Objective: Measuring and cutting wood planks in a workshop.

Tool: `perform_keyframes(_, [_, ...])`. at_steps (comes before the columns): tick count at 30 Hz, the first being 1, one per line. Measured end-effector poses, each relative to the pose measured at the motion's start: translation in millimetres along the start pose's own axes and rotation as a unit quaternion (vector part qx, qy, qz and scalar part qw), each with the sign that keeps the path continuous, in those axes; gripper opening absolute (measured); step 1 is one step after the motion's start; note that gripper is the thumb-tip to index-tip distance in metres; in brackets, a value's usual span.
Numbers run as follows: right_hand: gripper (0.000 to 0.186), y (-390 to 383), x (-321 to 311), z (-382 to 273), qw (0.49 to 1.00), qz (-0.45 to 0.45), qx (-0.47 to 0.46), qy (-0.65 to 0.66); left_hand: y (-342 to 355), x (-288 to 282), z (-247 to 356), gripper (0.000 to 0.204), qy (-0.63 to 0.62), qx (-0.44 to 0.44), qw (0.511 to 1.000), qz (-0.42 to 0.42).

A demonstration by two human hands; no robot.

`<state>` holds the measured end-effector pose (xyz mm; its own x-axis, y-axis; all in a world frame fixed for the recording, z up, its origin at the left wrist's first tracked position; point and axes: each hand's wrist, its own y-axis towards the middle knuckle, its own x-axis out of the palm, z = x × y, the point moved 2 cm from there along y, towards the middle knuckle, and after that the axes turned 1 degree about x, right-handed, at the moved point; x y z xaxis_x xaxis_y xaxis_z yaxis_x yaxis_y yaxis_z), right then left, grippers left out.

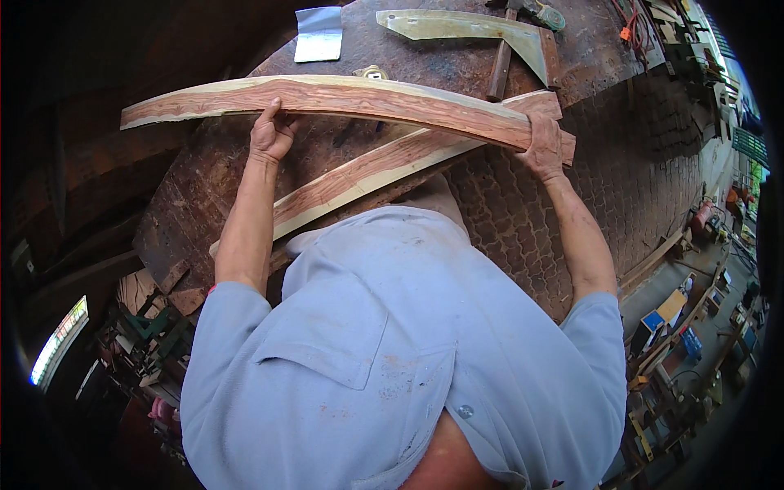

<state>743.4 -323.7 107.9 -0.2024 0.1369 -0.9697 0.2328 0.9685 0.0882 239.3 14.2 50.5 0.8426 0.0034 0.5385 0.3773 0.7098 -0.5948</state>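
Hands (273, 137) — around one reddish board (367, 97)

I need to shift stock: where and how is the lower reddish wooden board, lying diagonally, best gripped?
Probably grip the lower board across its middle, from the near side: both long edges show there, while the upper reddish wooden board crosses its right part and the left forearm its left.

Long board (367, 96) blocks the upper middle, running side to side; second board (351, 180) slants below, the two crossing right of center. Wedge of bench (318, 155) between them open, narrowing rightward. Bench patch left of left forearm (249, 212) also open. Upper right crowded: square (457, 26), wooden handle (500, 72). Gap between paper (318, 37) and square passable. Shirt (351, 327) fills lower middle.
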Motion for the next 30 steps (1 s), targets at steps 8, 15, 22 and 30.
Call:
perform_keyframes(8, [0.089,34,-40,103,0.999,-0.013,-0.003,-0.031,15,112,-38,0.033,-0.022,-0.001,1.000,-0.018])
perform_keyframes(15, [0.076,80,-62,213,0.983,-0.075,0.051,-0.161,62,198,-105,0.021,-0.066,-0.026,0.997,-0.002])
perform_keyframes(22, [0.077,117,-59,297,0.973,-0.111,0.025,-0.201,89,242,-150,0.025,-0.110,-0.069,0.991,0.038])
perform_keyframes(30, [0.080,133,-35,334,0.980,-0.072,-0.023,-0.185,72,256,-166,0.032,-0.108,-0.110,0.982,0.112])
